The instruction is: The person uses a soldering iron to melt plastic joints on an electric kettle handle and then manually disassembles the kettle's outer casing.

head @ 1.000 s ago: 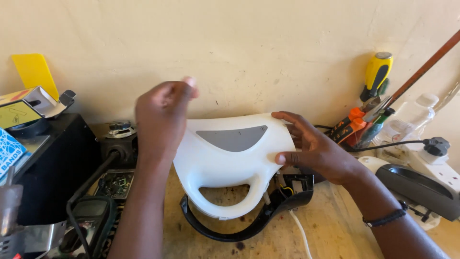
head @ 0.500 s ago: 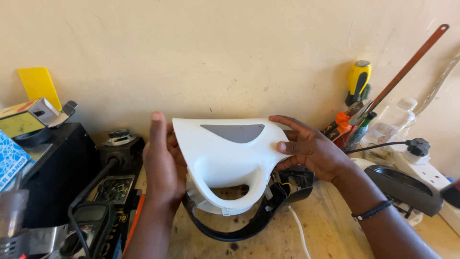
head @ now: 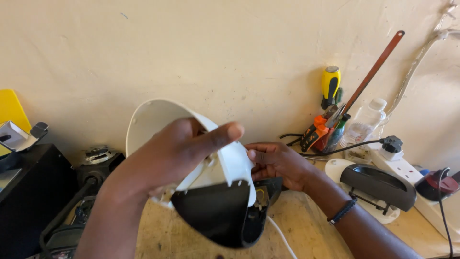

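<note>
Hands gripping white plastic housing (head: 225,168) with black base section (head: 218,216), held above wooden table (head: 306,230). Left hand (head: 172,153) wrapped over housing top, fingers closed on it; right hand (head: 278,165) pinching the far edge. Best handled by keeping both grips firm while turning slowly, clear of trailing white cord (head: 280,237).

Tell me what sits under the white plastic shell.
Under the white plastic shell sits a black housing part; left hand and right hand grip them. Its inside is hidden.
</note>
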